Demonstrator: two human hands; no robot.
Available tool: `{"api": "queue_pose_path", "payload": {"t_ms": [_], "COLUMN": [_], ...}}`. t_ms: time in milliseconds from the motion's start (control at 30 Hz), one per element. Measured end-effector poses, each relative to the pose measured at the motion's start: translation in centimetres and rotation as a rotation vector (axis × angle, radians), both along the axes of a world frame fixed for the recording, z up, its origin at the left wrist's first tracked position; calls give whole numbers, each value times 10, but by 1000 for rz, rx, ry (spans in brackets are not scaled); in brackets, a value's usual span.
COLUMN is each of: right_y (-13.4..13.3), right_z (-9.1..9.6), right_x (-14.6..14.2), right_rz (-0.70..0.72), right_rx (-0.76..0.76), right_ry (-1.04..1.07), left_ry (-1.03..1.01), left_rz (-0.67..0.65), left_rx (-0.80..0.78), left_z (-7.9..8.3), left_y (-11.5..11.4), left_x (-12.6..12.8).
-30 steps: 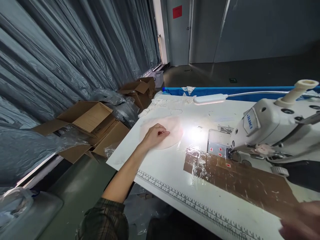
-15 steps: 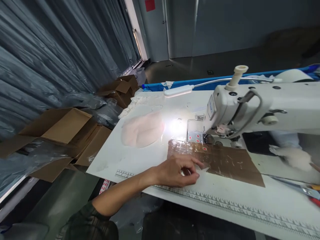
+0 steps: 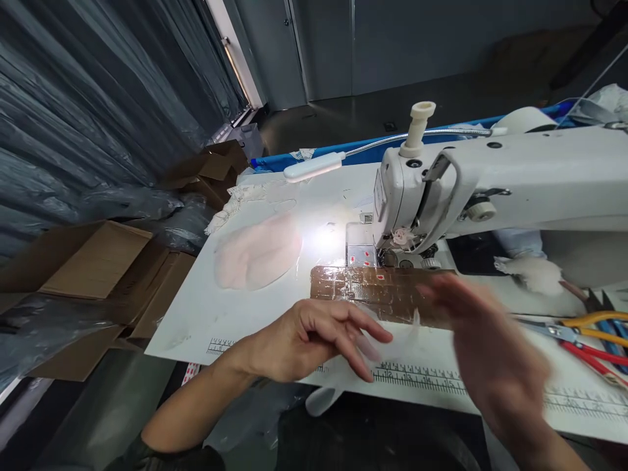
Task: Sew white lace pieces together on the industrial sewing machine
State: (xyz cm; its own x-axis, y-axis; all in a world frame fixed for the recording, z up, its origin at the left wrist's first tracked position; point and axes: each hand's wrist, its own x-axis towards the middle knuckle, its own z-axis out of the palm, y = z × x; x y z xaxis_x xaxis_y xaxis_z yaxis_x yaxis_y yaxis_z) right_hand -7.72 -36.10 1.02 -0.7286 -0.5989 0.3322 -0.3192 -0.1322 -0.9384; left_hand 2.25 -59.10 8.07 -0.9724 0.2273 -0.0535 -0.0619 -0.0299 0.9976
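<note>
My left hand [image 3: 314, 337] hovers over the front edge of the white sewing table [image 3: 196, 314], fingers curled on a thin sheer white piece of fabric [image 3: 397, 340] whose end droops over the edge. My right hand [image 3: 490, 356] is close to its right, smeared by motion, just in front of a brown taped patch [image 3: 383, 291]. Behind them stands the white sewing machine [image 3: 490, 176] with its needle area lit by a gooseneck lamp [image 3: 309, 168]. A pale pink round stack of fabric [image 3: 258, 252] lies at the table's left.
A printed ruler [image 3: 432, 381] runs along the table's front edge. Red- and yellow-handled tools [image 3: 589, 333] lie at the right. White lace [image 3: 235, 196] sits at the far left corner. Open cardboard boxes [image 3: 83, 261] and plastic sheeting fill the floor at left.
My left hand left the pink stack and came to the front edge with a sheer piece. My right hand swung in from the right. The view turned right.
</note>
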Motion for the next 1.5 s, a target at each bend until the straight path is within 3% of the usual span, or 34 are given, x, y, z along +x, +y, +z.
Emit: {"api": "queue_pose_path", "payload": {"t_ms": [33, 133, 233, 300, 400, 500, 700, 833, 900, 1033, 1267, 1367, 1500], "right_y": [-11, -31, -37, -42, -52, -62, -64, -58, -55, -52, -56, -58, -57], "right_z": [-1, -2, 2, 2, -2, -6, 0, 1, 1, 2, -7, -10, -9], "right_x": [-4, -12, -21, -34, -62, -86, -92, -88, -89, -93, -86, -82, -81], "right_rz": [160, 601, 811, 774, 577, 448, 390, 498, 541, 338, 275, 226, 150], "right_rx": [-32, 131, 349, 435, 574, 683, 834, 763, 719, 637, 539, 496, 411], "right_ry": [-70, -316, -486, -540, -498, -418, -188, -124, -261, -473, -594, -628, -743], "left_ry": [12, 66, 151, 216, 241, 257, 420, 384, 349, 243, -217, -301, -292], "left_rz": [-8, 63, 245, 313, 281, 233, 41, -7, 32, 172, 548, 589, 548], "left_rx": [-8, -79, -306, -540, -941, -1116, -906, -947, -883, -526, 32, 207, 390], "left_z": [2, 4, -1, -7, -16, -23, -46, -66, -71, -69, -72, -74, -70], "left_y": [2, 2, -12, -24, -40, -41, -28, -37, -46, -53, -31, -30, -35], "left_x": [2, 7, 12, 15, 15, -1, -63, -82, -81, -71, -72, -74, -75]}}
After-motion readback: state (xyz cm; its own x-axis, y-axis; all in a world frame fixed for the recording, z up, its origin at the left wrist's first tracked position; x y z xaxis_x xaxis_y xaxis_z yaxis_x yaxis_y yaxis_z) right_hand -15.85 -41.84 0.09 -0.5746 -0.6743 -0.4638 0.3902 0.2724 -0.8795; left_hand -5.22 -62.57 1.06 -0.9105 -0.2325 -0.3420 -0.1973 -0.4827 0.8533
